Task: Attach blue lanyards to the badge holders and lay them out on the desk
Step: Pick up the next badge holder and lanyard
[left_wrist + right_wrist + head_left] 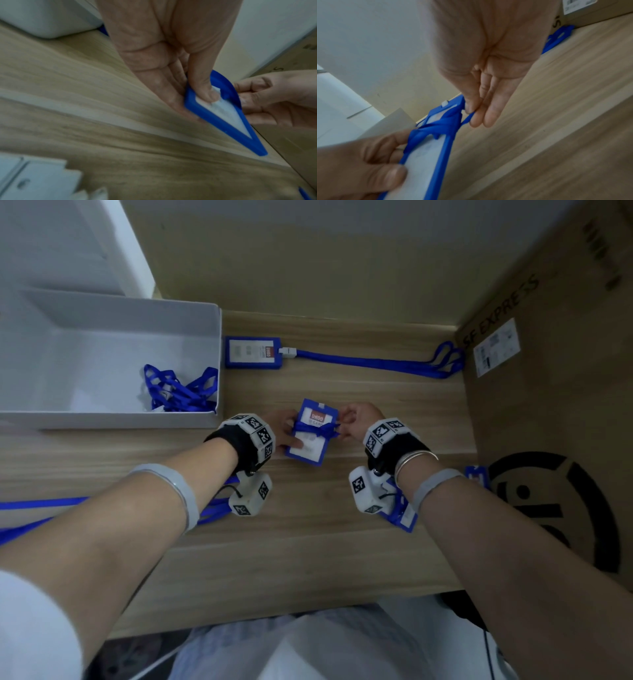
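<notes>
My left hand [291,437] grips a blue badge holder [310,445] with a white card, thumb on its face, just above the desk's middle. A blue lanyard [318,431] is wound around the holder's middle. My right hand [342,428] pinches a strand of that lanyard at the holder's right edge. In the left wrist view the left hand [193,100] clamps the badge holder [223,121] between thumb and fingers. In the right wrist view the right hand [471,113] pinches the lanyard [440,125] between thumb and forefinger, beside the badge holder [428,155].
A finished badge [253,352] lies at the back, its strap [370,362] stretched right to a cardboard box [548,405]. A white box [102,419] on the left holds tangled lanyards [181,388]. More holders [402,510] lie under my right wrist; another lanyard [41,505] runs under my left arm.
</notes>
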### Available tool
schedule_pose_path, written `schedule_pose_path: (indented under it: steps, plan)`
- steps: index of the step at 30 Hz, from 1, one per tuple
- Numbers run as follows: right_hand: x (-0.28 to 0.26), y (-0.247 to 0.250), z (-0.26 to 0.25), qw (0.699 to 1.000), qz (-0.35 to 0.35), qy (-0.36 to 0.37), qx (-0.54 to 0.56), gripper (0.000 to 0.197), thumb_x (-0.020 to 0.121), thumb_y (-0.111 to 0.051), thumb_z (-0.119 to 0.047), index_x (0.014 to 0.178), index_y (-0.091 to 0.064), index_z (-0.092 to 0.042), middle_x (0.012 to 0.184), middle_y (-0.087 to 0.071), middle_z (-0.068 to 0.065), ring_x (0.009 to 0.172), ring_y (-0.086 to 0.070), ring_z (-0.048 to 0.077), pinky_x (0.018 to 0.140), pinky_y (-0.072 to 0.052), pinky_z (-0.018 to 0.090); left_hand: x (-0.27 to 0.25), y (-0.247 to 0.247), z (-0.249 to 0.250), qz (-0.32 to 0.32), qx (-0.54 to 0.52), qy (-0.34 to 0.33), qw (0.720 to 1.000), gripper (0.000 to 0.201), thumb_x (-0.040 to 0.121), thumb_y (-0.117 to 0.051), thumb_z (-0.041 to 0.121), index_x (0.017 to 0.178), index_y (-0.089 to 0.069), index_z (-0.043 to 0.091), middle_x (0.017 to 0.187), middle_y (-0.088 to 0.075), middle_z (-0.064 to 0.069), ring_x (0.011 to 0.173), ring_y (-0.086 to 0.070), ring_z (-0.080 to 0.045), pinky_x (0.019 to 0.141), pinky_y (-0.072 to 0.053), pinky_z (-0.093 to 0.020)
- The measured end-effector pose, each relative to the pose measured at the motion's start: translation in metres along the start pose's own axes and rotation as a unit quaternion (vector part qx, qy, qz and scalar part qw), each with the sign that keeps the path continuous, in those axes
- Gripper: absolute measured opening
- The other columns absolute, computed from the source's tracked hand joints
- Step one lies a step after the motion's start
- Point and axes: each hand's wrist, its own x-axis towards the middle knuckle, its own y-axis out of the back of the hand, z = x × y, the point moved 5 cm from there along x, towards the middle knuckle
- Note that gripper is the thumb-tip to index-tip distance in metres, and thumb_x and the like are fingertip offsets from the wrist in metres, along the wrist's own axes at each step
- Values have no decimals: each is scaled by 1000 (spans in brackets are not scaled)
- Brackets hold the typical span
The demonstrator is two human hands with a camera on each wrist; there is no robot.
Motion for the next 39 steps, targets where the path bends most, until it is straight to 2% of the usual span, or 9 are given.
schedule_pose_path:
  steps: [4, 6, 10, 16, 22, 27, 32, 36, 39]
  plan:
    - [7, 2, 2, 999, 7, -43, 20, 19, 87, -58, 2, 70, -62, -8, 80, -66, 15, 80, -66, 30, 93, -52, 45, -5, 0, 4, -45, 19, -17, 999, 43, 82, -62, -5, 118, -44, 10, 124, -56, -26, 110, -57, -34, 80, -51, -43]
    - [7, 6, 3, 997, 15, -57, 57, 10, 90, -55, 1, 89, -65, 1, 87, -67, 14, 81, -65, 26, 94, -52, 41, -7, 0, 2, -67, 46, -14, 997, 43, 82, -62, -6, 116, -42, 11, 115, -57, -25, 101, -55, -28, 75, -51, -39]
    - [8, 13, 2, 991, 38, -69, 105, 10, 93, -50, 3, 96, -59, 1, 87, -62, 16, 63, -60, 17, 75, -56, 29, -9, 4, -6, -64, 145, -2, 987, 40, 81, -66, -1, 114, -45, 6, 124, -56, -22, 95, -52, -22, 64, -47, -30]
    - [10, 37, 16, 989, 81, -64, -106, 18, 84, -61, -9, 101, -67, -5, 97, -67, 15, 92, -66, 29, 88, -55, 40, -15, 20, -15, -36, 278, 19, 960, 50, 87, -59, 4, 133, -40, -4, 137, -46, -20, 124, -48, -33, 95, -42, -38]
    - [-11, 25, 30, 915, -39, -98, -388, 15, 86, -59, -13, 99, -61, -6, 93, -61, 9, 89, -60, 27, 89, -53, 40, -21, 34, -21, -13, 318, 38, 947, 47, 87, -63, 16, 128, -48, 0, 132, -54, -16, 119, -53, -30, 97, -43, -35]
    - [-8, 7, -4, 966, 3, -6, -260, 46, 91, -52, -10, 137, -45, -14, 135, -51, 11, 121, -51, 30, 98, -43, 34, -28, 32, -12, -40, 314, 8, 948, 48, 90, -57, 13, 136, -44, 5, 136, -52, -14, 125, -50, -27, 102, -39, -30]
    - [-23, -37, -47, 974, -118, 97, -169, 63, 86, -36, 13, 130, -54, -27, 142, -48, 1, 133, -42, 19, 102, -39, 30, -31, 29, -8, -50, 323, -12, 945, 42, 89, -58, 14, 130, -51, 5, 131, -57, -13, 121, -53, -26, 90, -41, -26]
    - [-25, -62, -56, 951, -191, 120, -213, 54, 87, -42, 8, 125, -59, -26, 140, -50, -4, 124, -48, 15, 95, -43, 27, -33, 28, -7, -36, 339, -5, 940, 42, 89, -60, 22, 128, -54, 7, 129, -59, -10, 117, -56, -25, 94, -43, -29]
    - [-24, -68, -52, 937, -214, 123, -249, 37, 88, -57, -9, 123, -59, -20, 133, -55, -2, 119, -52, 17, 91, -42, 27, -34, 31, -11, -35, 328, 0, 944, 39, 87, -61, 21, 123, -57, 6, 125, -62, -12, 95, -58, -20, 66, -44, -19]
